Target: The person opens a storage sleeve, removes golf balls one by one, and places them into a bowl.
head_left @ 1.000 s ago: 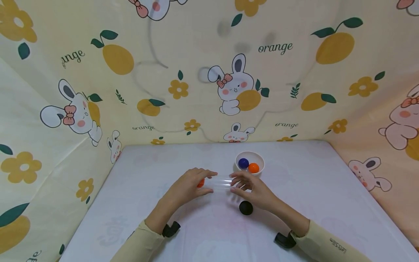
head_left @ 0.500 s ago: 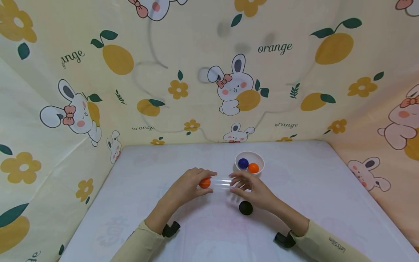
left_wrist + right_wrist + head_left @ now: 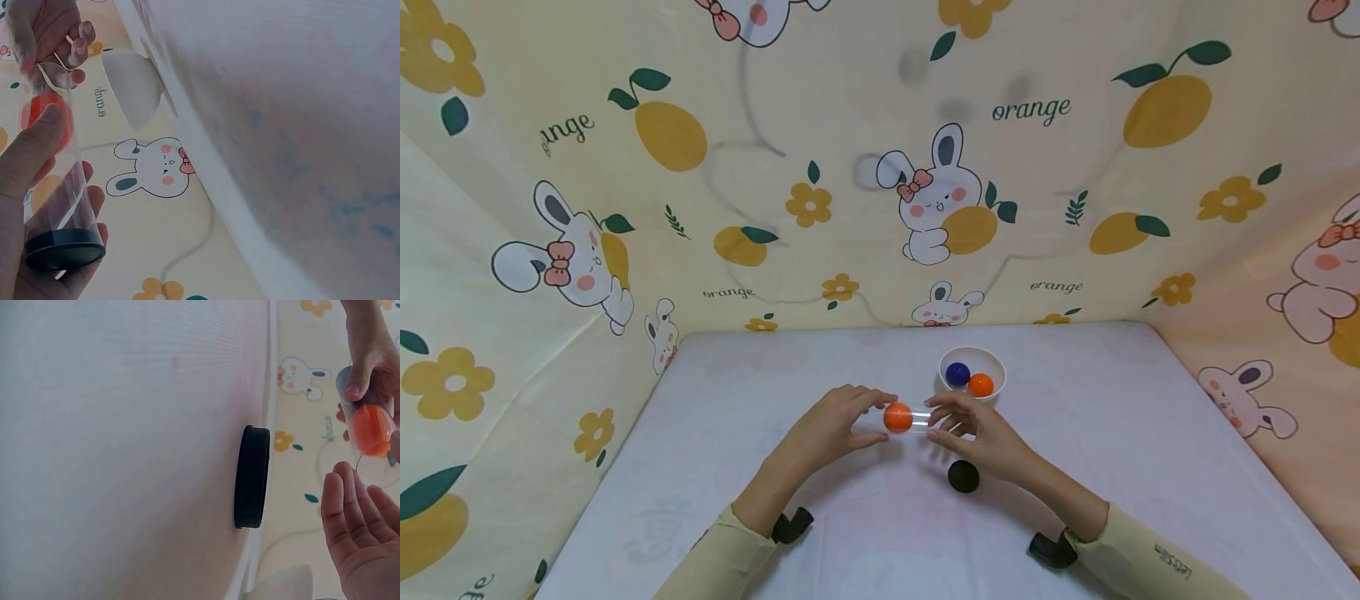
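Observation:
My left hand (image 3: 829,427) grips a clear plastic tube (image 3: 921,420) lying roughly level over the table. A black cap (image 3: 65,250) covers the tube's end by my left palm. Inside the tube, an orange ball (image 3: 898,417) sits about midway, just past the left fingertips. At the uncapped end, my right hand (image 3: 983,433) is held with fingers slightly bent around the rim; whether they touch it I cannot tell. Below that hand a round black lid (image 3: 963,476) lies on the table, standing out as a shallow disc (image 3: 253,477) in the right wrist view.
Behind the right hand stands a white bowl (image 3: 992,360) holding a dark blue ball (image 3: 957,375) and another orange ball (image 3: 981,385). A white cloth covers the table (image 3: 775,367). Patterned fabric walls (image 3: 850,250) close in the back and both sides.
The orange ball has slid rightward along the tube, from within the left hand's grip to beyond its fingertips. Both hands, the lid and the bowl look unmoved.

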### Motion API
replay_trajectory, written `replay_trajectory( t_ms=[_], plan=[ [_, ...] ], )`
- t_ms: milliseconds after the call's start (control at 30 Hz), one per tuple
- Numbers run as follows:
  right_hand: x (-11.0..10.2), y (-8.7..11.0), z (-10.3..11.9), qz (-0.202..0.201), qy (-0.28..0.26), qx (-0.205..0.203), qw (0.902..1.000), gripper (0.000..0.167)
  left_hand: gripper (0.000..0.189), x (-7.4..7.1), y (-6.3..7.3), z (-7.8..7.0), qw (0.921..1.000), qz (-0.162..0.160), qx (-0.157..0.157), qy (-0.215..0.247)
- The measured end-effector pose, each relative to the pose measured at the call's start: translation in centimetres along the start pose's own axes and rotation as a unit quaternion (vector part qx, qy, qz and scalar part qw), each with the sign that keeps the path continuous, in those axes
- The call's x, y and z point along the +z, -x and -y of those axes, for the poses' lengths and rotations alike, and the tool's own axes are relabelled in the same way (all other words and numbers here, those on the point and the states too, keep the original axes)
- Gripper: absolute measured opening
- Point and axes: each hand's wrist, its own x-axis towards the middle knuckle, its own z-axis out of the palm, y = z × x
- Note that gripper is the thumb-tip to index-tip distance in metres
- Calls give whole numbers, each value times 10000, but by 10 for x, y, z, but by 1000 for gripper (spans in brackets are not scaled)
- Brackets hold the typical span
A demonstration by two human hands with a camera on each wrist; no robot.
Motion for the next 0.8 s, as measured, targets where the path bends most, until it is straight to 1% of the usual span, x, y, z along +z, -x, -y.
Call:
replay_trajectory(
  t_ms=[100, 233, 500, 700, 800],
  plan=[
    [0, 0, -1, 4, -14, -86, 10000, 47, 57, 0, 0, 0, 10000, -9, -14, -51],
    [-1, 1, -2, 57, 11, -151, 9999, 48, 57, -1, 0, 0, 9999, 27, -41, -128],
    [-1, 1, -1, 107, 13, -18, 9999, 52, 57, -1, 1, -1, 9998, 80, -174, -112],
    [-1, 2, -1, 124, 65, 56, 9999, 52, 57, -1, 1, -2, 9995, 153, -267, -86],
    [-2, 2, -1, 123, 124, 38, 9998, 52, 56, -2, 2, -2, 9995, 159, -256, -94]
  ],
)
